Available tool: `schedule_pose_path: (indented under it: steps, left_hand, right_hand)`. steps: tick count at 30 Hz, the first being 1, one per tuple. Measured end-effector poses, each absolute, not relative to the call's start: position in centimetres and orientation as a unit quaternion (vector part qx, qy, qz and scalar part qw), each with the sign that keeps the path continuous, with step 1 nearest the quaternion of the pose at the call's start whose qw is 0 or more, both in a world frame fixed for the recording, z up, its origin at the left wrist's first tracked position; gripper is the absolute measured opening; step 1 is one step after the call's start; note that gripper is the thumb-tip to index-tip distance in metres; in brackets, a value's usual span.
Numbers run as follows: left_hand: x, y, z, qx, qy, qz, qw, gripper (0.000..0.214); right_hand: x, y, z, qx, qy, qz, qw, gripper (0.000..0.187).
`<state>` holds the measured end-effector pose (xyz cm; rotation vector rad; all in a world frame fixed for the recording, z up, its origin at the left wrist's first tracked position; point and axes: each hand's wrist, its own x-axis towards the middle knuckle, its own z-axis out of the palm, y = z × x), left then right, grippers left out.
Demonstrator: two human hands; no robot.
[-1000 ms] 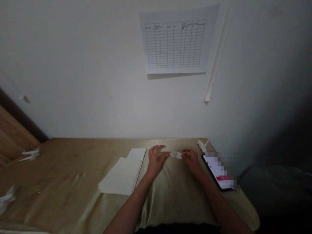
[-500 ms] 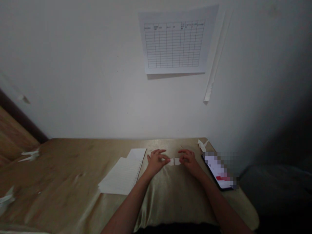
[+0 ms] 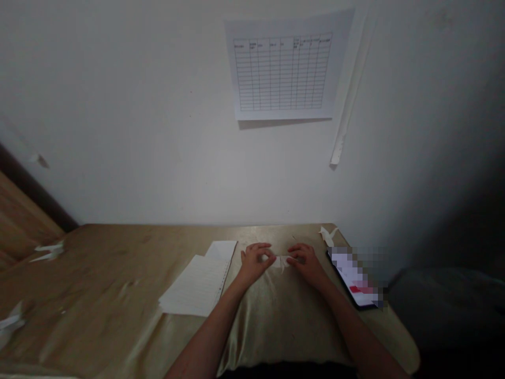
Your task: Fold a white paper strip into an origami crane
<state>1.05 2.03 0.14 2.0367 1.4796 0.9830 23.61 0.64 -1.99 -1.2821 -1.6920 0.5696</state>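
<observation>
A small folded piece of white paper (image 3: pixel 282 262) lies between my two hands on the tan satin cloth (image 3: pixel 276 316) over the table. My left hand (image 3: pixel 254 260) pinches its left end with thumb and fingertips closed. My right hand (image 3: pixel 304 260) pinches its right end, fingers curled down onto it. Both forearms reach in from the bottom of the view. Much of the paper is hidden under my fingers.
A stack of lined white sheets (image 3: pixel 199 284) lies left of my hands. A phone (image 3: pixel 353 279) with a lit screen rests at the right. Folded paper shapes sit at the far right corner (image 3: pixel 327 235), far left (image 3: pixel 49 251) and near left edge (image 3: pixel 10 322). A printed grid sheet (image 3: pixel 282 71) hangs on the wall.
Both hands drew slightly toward me and closer together, and the small paper between them went from a spread two-lobed shape to a narrower folded one.
</observation>
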Motion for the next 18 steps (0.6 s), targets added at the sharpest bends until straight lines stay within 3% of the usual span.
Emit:
schedule_pose_path:
  steps: [10,18]
  left_hand:
    - [1.1,1.8,0.1,0.753,0.526,0.328,0.222,0.003]
    - [1.1,1.9,0.0,0.759,0.522,0.314,0.232,0.002]
  right_hand:
    - [23.5,1.0,-2.8,-0.524,-0.691,0.220,0.447,0.009]
    - [23.5,0.9,-3.0,-0.526,-0.697,0.217,0.437,0.015]
